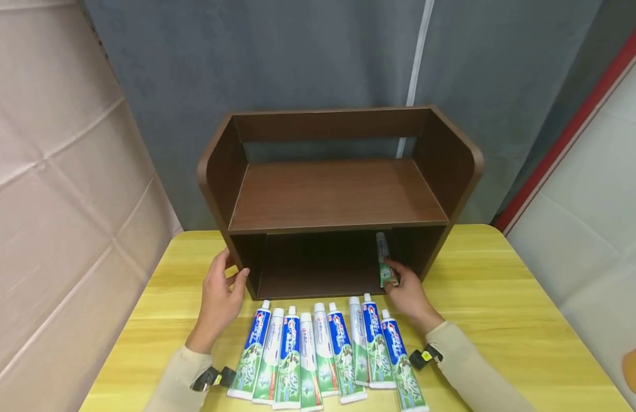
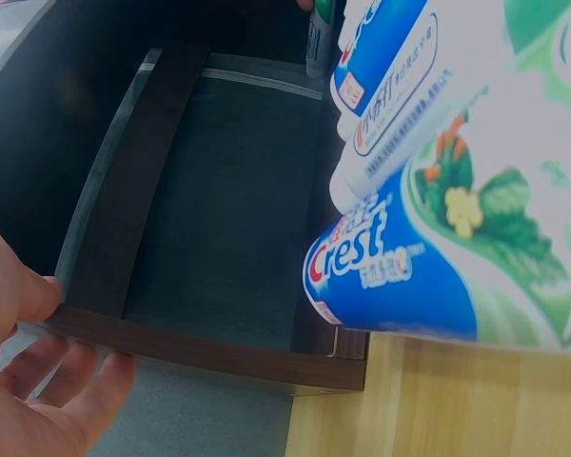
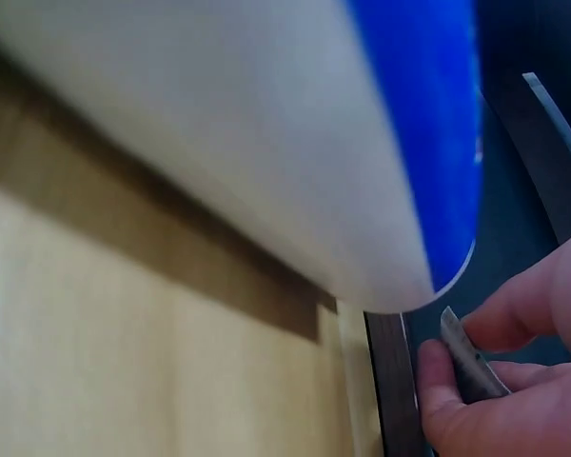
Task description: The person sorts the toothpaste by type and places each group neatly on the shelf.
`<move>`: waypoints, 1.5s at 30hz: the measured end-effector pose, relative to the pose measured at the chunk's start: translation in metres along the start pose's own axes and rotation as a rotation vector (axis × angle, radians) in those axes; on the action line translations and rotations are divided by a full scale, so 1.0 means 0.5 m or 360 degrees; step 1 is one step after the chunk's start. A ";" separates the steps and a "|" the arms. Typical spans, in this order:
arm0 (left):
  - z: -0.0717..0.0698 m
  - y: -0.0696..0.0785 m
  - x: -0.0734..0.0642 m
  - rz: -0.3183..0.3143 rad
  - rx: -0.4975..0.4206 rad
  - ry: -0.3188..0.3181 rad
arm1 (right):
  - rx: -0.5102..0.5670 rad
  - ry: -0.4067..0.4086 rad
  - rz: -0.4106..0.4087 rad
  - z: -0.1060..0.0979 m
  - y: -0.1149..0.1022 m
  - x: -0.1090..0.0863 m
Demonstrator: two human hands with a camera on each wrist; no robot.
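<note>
My right hand point(image 1: 408, 292) pinches the flat end of a white-and-green toothpaste tube point(image 1: 382, 252) inside the lower compartment of a dark brown wooden shelf point(image 1: 338, 191). The cap of that tube points toward the shelf's back, near the right wall. In the right wrist view, thumb and fingers point(image 3: 519, 309) sit on both sides of the tube's end point(image 3: 471, 360). At the shelf's left side, my left hand point(image 1: 222, 294) holds the side panel point(image 2: 209, 350) by its front edge, thumb on one face and fingertips on the other.
Several toothpaste tubes point(image 1: 289, 360), blue-and-green and white-and-green, lie in a row before the shelf, caps toward it. They rest on a yellow wood-grain table point(image 1: 483, 286). A grey curtain point(image 1: 297, 57) hangs behind, with pale sheets point(image 1: 55, 200) at the left.
</note>
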State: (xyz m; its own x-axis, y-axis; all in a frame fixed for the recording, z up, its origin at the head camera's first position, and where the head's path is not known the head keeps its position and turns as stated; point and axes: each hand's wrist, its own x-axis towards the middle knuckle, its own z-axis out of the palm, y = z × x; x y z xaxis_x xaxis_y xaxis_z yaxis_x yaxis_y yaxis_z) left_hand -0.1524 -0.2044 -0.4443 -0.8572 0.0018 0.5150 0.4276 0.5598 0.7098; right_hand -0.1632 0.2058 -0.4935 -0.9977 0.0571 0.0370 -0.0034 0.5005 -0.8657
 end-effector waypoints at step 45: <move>0.000 0.000 -0.003 -0.0048 0.0015 -0.0013 | -0.0610 0.0002 -0.0210 -0.025 -0.007 -0.028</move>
State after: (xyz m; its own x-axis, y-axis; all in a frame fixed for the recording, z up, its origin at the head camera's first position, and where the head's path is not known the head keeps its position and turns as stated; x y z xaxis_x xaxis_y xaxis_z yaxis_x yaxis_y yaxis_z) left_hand -0.1512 -0.2045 -0.4448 -0.8720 -0.0086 0.4894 0.3987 0.5674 0.7204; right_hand -0.1486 0.2141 -0.4848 -0.9903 -0.0283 0.1360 -0.1056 0.7894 -0.6048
